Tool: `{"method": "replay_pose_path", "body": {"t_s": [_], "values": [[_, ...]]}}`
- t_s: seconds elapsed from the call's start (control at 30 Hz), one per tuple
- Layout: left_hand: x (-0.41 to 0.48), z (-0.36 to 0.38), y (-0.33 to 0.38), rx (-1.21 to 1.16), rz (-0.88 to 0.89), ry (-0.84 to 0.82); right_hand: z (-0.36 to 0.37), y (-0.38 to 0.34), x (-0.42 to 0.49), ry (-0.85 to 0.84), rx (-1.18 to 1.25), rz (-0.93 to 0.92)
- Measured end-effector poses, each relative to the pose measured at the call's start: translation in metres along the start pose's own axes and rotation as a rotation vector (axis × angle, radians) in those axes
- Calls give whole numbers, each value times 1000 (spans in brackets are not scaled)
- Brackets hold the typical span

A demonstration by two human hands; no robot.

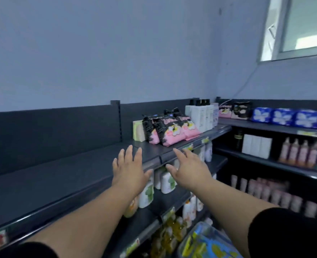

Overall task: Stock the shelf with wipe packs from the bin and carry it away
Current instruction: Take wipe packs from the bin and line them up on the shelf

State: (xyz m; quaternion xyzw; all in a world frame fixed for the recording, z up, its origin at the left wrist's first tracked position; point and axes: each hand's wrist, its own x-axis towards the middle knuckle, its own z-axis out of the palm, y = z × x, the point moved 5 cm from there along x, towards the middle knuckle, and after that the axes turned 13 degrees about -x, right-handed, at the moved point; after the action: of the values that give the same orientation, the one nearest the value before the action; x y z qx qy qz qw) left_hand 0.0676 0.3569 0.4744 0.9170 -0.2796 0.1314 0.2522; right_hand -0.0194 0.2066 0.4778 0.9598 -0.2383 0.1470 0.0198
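Pink-black wipe packs lined on top shelf, left hand and right hand grip wide, empty, between placements; next probably down to bin bottom-right.

— What is cut off?
— The bin is cropped by the bottom edge; its contents are blurred.
— And hidden?
— Lower-shelf bottles are partly covered by the hands.

Both arms reach forward from the lower corners of the frame toward its centre, bare below black sleeves. The left hand is flat, palm down, fingers spread. The right hand is likewise empty, fingers extended and thumb splayed leftward.
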Motion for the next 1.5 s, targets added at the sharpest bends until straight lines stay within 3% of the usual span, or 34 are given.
{"method": "replay_pose_path", "body": {"t_s": [0.27, 0.5, 1.13, 1.5], "values": [[-45, 107, 184, -81, 240, -152, -2, 202, -95, -21, -70, 294], [-62, 187, 242, -117, 328, -309, 41, 283, -129, -101, -44, 427], [54, 455, 111, -101, 203, -678, 298, 322, -37, -546, 18, 605], [-2, 580, 34, -98, 65, -927, 465, 314, -46, -756, 181, 537]]}}
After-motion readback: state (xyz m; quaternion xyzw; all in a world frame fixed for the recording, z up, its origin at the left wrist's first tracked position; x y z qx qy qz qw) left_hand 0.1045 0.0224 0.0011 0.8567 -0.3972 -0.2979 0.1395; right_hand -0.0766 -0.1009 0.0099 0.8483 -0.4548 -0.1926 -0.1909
